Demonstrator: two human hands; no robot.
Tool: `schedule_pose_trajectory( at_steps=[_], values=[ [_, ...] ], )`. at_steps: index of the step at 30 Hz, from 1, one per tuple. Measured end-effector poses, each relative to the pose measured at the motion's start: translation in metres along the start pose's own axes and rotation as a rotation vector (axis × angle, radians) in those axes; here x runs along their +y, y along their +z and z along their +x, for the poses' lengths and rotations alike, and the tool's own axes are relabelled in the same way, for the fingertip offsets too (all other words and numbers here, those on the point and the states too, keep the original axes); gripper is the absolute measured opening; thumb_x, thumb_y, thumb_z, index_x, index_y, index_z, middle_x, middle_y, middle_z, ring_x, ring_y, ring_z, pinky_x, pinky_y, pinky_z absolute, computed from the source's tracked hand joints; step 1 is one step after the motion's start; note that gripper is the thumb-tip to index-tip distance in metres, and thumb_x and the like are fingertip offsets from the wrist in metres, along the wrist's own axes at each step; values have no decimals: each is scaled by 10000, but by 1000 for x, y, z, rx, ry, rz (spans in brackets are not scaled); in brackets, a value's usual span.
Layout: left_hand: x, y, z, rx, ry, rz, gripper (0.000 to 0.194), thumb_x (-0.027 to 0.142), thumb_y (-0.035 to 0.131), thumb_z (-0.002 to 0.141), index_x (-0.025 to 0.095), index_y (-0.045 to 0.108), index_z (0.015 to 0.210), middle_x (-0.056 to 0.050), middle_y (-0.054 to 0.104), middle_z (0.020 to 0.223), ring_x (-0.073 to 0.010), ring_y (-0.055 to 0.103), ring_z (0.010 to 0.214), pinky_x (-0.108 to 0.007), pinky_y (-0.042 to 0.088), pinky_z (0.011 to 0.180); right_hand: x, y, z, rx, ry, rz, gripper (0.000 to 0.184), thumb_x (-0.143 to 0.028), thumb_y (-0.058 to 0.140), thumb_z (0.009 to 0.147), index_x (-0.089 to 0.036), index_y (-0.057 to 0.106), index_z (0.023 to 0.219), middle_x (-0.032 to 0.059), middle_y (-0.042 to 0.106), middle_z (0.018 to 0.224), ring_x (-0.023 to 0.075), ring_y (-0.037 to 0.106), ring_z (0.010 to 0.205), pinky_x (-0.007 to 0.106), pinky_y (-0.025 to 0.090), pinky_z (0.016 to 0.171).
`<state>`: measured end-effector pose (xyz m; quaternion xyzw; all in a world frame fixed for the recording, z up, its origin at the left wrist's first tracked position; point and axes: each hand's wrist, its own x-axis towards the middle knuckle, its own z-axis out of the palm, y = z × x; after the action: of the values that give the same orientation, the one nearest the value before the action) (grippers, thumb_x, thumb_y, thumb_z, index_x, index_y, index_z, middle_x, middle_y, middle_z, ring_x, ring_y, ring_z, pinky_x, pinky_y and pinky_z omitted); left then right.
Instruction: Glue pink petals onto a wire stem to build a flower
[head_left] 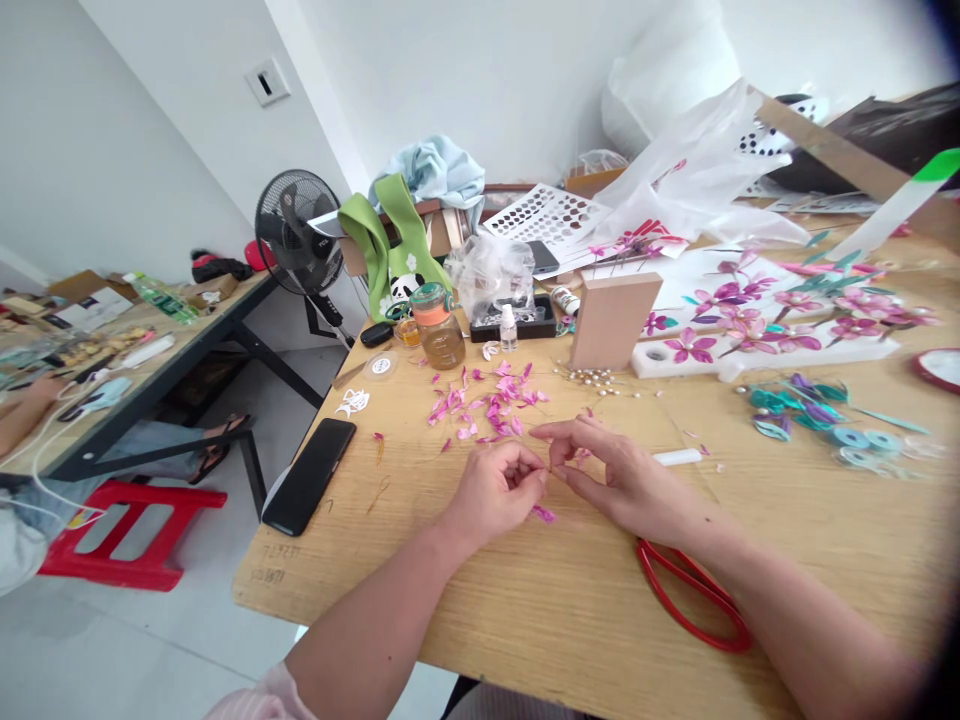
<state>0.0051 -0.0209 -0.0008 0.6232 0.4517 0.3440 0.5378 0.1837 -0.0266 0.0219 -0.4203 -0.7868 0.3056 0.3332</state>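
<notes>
My left hand [496, 490] rests on the wooden table [525, 600] with its fingers curled in a pinch. My right hand [611, 470] meets it fingertip to fingertip, thumb and forefinger pinched on something small and pink that I cannot make out. A pink petal [543, 514] lies just under my left hand. Loose pink petals [491, 400] are scattered beyond both hands. A small white stick [677, 457] lies to the right of my right hand.
A black phone [309, 474] lies near the table's left edge. Red-handled scissors [694, 592] lie under my right forearm. A brown jar [439, 325], a wooden block [611, 318], finished pink flowers [757, 320] and teal pieces [810, 410] stand farther back. A fan [292, 232] and another person's arm [22, 410] are at left.
</notes>
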Motion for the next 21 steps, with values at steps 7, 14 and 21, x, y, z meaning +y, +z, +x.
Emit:
schedule_pose_trajectory(
  at_steps=[7, 14, 21],
  values=[
    [6, -2, 3, 8, -145, -242, 293, 385, 691, 672, 132, 557, 738, 8, 585, 554, -96, 536, 412, -204, 445, 354, 5, -19, 2, 151, 107, -93, 215, -307, 484, 889, -184, 588, 1033, 57, 654, 839, 192, 608, 738, 326, 484, 665],
    [9, -8, 6, 37, -181, -398, 379, 427, 743, 606, 111, 582, 741, 0, 601, 540, -107, 557, 399, -193, 422, 348, -10, -34, -36, -14, 204, -567, 234, -297, 460, 859, -227, 507, 641, 58, 603, 635, 237, 573, 607, 355, 405, 550],
    [14, -11, 6, 33, -216, -508, 414, 429, 776, 557, 104, 597, 740, 1, 597, 536, -108, 567, 405, -187, 409, 359, 4, -1, -112, -5, 436, -615, 272, -428, 415, 840, -241, 464, 649, 91, 575, 639, 280, 606, 608, 402, 462, 542]
  ],
)
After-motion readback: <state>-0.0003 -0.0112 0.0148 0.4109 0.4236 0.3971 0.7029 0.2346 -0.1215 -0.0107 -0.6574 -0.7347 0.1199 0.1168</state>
